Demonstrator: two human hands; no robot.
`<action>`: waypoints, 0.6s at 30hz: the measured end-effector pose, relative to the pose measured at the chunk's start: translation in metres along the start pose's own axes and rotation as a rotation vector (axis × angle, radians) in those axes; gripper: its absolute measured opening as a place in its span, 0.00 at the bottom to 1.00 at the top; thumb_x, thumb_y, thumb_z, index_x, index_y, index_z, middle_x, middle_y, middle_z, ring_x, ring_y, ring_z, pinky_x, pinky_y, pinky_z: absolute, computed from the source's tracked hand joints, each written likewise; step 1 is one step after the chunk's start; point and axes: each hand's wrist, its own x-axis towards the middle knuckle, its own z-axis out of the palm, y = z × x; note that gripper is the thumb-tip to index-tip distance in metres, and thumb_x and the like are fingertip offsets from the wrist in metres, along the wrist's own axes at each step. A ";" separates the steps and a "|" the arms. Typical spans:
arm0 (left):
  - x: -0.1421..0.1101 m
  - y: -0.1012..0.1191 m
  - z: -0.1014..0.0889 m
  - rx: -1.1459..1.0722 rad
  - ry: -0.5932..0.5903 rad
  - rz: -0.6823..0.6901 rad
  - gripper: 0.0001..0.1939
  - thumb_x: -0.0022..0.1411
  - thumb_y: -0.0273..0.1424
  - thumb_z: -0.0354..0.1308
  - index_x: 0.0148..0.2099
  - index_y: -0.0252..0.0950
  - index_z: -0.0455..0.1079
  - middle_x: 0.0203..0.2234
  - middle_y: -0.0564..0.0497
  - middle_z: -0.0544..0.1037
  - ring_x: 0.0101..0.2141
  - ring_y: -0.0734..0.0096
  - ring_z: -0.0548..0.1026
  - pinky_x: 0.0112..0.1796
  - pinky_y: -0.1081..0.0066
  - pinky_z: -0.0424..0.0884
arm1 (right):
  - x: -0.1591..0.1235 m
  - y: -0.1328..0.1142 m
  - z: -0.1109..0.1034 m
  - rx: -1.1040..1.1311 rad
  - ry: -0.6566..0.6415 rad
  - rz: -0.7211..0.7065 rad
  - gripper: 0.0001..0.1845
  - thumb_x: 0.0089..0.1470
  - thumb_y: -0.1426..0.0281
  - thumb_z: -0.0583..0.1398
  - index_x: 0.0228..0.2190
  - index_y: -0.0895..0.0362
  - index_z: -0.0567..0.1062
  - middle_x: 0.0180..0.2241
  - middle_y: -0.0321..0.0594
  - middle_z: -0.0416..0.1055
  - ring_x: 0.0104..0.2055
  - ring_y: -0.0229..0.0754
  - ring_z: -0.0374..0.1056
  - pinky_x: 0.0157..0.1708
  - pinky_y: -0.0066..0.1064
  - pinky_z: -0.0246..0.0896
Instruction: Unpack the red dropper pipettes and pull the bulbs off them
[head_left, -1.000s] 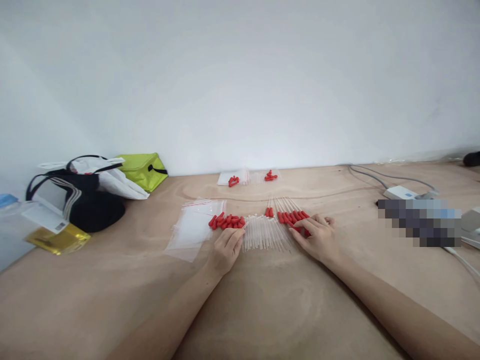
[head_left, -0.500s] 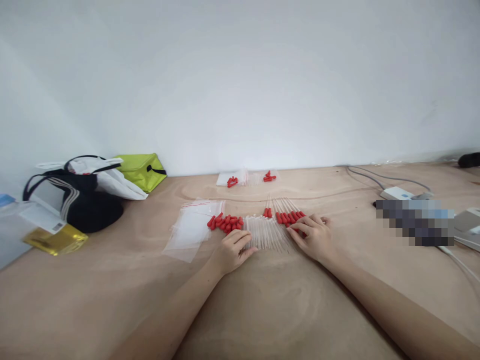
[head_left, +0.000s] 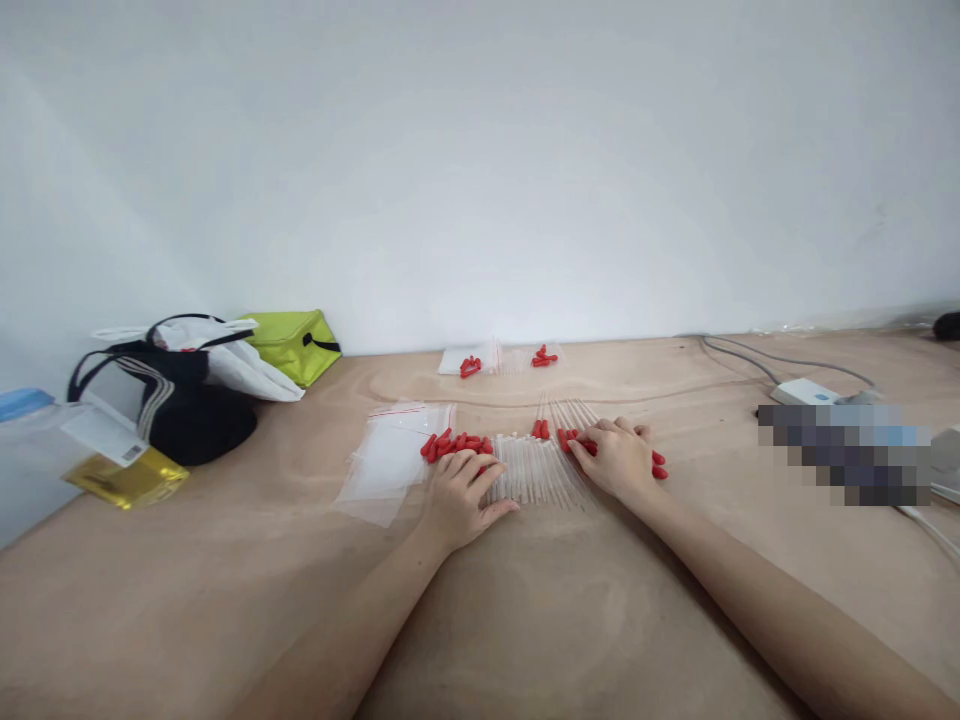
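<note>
My left hand point(head_left: 463, 500) rests palm down at the left end of a row of thin clear tubes point(head_left: 540, 472), thumb and fingers apart, touching the nearest ones. Behind its fingers lies a pile of red rubber bulbs point(head_left: 450, 443). My right hand point(head_left: 616, 462) bends over another group of red rubber bulbs point(head_left: 568, 438) that have thin tubes point(head_left: 574, 411) pointing away behind them. A red bulb shows between its thumb and index finger; the other fingers partly hide the group. More red bulbs point(head_left: 660, 467) show past its outer side. Two red bulbs point(head_left: 541, 429) lie side by side between the hands.
Clear zip bags point(head_left: 394, 455) lie left of the pile. Farther back are small bags with red bulbs point(head_left: 470, 366). A black bag point(head_left: 199, 425), lime-green bag point(head_left: 292, 345) and gold-bottomed pack point(head_left: 129, 483) stand left. A power strip point(head_left: 806, 391) with cables lies right, beside a blurred-out object.
My right hand has shifted left over the group of red bulbs, uncovering bulbs on its outer side. The left hand stays by the clear tubes. The view has turned slightly.
</note>
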 end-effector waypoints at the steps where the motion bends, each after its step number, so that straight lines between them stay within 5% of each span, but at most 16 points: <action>1: 0.000 0.000 0.000 0.005 0.012 -0.002 0.20 0.50 0.45 0.58 0.40 0.35 0.70 0.34 0.48 0.75 0.35 0.63 0.68 0.37 0.63 0.63 | 0.000 0.000 0.000 0.000 0.006 0.002 0.15 0.50 0.62 0.54 0.20 0.54 0.75 0.24 0.39 0.71 0.31 0.43 0.58 0.32 0.35 0.38; 9: 0.000 -0.005 -0.003 0.102 0.128 -0.089 0.14 0.55 0.36 0.55 0.43 0.36 0.69 0.34 0.47 0.75 0.37 0.63 0.68 0.41 0.63 0.62 | -0.010 0.004 -0.003 0.160 0.218 0.047 0.14 0.54 0.65 0.51 0.25 0.56 0.73 0.26 0.40 0.73 0.33 0.43 0.63 0.37 0.37 0.40; 18: 0.002 0.007 -0.008 0.235 0.183 -0.003 0.13 0.59 0.33 0.52 0.47 0.40 0.68 0.43 0.45 0.72 0.46 0.61 0.66 0.48 0.58 0.56 | -0.034 -0.022 -0.010 0.490 0.230 -0.396 0.07 0.54 0.70 0.53 0.30 0.53 0.72 0.29 0.34 0.73 0.36 0.38 0.63 0.41 0.36 0.43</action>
